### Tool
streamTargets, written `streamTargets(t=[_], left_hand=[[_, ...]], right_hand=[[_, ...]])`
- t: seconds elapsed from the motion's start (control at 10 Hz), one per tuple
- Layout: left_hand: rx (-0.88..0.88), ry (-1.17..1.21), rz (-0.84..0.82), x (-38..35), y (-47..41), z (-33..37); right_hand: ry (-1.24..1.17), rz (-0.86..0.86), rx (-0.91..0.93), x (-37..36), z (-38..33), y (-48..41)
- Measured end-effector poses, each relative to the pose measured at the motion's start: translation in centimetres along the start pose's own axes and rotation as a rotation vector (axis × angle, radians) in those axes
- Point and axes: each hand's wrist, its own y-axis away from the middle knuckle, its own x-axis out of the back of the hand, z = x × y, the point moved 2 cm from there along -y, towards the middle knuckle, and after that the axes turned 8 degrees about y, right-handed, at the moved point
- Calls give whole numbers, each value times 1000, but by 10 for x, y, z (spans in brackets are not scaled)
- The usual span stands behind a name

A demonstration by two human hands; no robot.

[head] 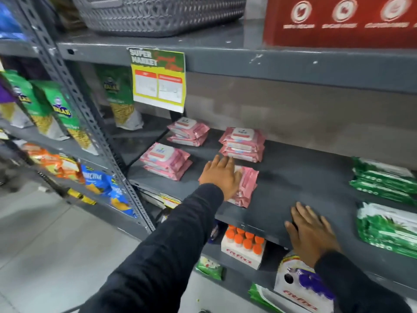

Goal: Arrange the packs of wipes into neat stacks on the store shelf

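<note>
Pink packs of wipes lie in small stacks on the grey shelf (293,177): one stack at the back left (188,132), one at the front left (165,160), one at the back middle (242,143). My left hand (220,175) lies flat, fingers spread, on top of a fourth pink stack (247,188) near the shelf's front. My right hand (311,231) rests palm down on the shelf's front edge, holding nothing. Green packs of wipes sit in a stack at the right back (383,179) and at the right front (388,229).
A yellow price sign (159,82) hangs from the shelf above. A grey basket (158,14) and a red box (338,21) stand on the upper shelf. Snack bags (56,109) fill the left rack. Boxes of orange-capped bottles (244,247) sit on the shelf below.
</note>
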Motion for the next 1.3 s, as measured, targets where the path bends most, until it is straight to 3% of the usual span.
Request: streamTargets(t=[0.2,0.4,0.5,0.6,0.7,0.8,1.0,1.2,1.3], left_hand=[[-19,-3,110,-18,-1,-7],[-53,-21,-44,-7,-1,-2],[-76,93,117,48,-26,-34],[32,27,292,85,-46,-86],[182,-151,86,84,-57,-174],[188,-142,12,60,-48,-195],[194,-204,19,51,-53,-194],[216,-182,-134,54,-60,-194],[244,-165,28,77,-48,-200]], right_hand=[[61,62,-64,-13,-3,-1],[91,50,-107,-11,-5,-1],[103,49,-145,-6,-6,-2],[105,7,-152,-8,-5,1],[87,10,-154,-7,-6,1],[75,-5,-171,-8,-7,3],[63,-138,-201,-2,-10,0],[125,-46,-160,3,-12,-3],[26,6,-146,11,-23,2]])
